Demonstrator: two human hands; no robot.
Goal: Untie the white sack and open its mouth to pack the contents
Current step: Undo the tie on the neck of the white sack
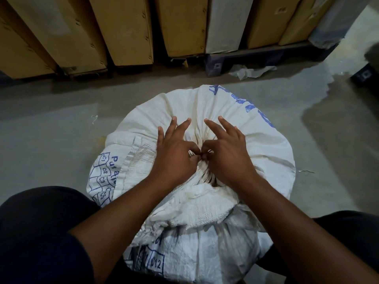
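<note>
My white sack (205, 111) carries blue print and a blue lettered grid; tan cartons (127, 27) line the grey floor (51, 124) behind.

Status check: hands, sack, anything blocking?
Left hand and right hand both pinching the tie at the gathered neck. White sack mouth not yet open. Nothing in the way.

1. your left hand (176, 152) and right hand (227, 154) pinch the tie at the gathered mouth of the white sack (235, 111).
2. the sack stands on the grey floor (51, 124), cardboard boxes (127, 29) behind.
</note>
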